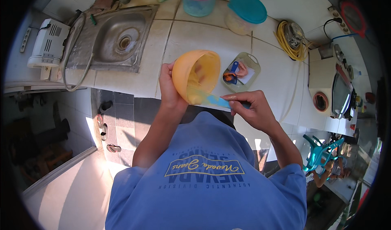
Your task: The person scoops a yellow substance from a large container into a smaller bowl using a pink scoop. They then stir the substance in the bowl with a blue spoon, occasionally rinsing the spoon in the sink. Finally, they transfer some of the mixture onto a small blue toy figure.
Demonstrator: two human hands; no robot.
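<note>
Holding an orange bowl (181, 73) in the left hand (170, 88), at the near edge of the pale tiled surface (191, 36). Tipped well over, with the mouth turned to the right. Gripping the left side with the fingers spread wide around the wall — cannot see the fingertips behind it.

Pinching a flat blue utensil (218, 101) in the right hand (255, 107), with the fingers closed narrow on the right end. Pointing left with it to the near rim of the bowl, yellowish at that end; cannot tell its exact kind.

Lying on the surface just right of the bowl, beyond the right hand: a pale green basket (245, 86), with a blue item (234, 66) and a pinkish item (242, 70) inside.

Standing at the far side: a purple-lidded tub (198, 3), then to its right a teal-lidded tub (247, 9). Coiled at the far right — a yellow hose (281, 38).

Set into the surface at the left: a metal sink (109, 46), with a grey hose (88, 69) looping over the near edge. Placed farther left: a white appliance (49, 42).
</note>
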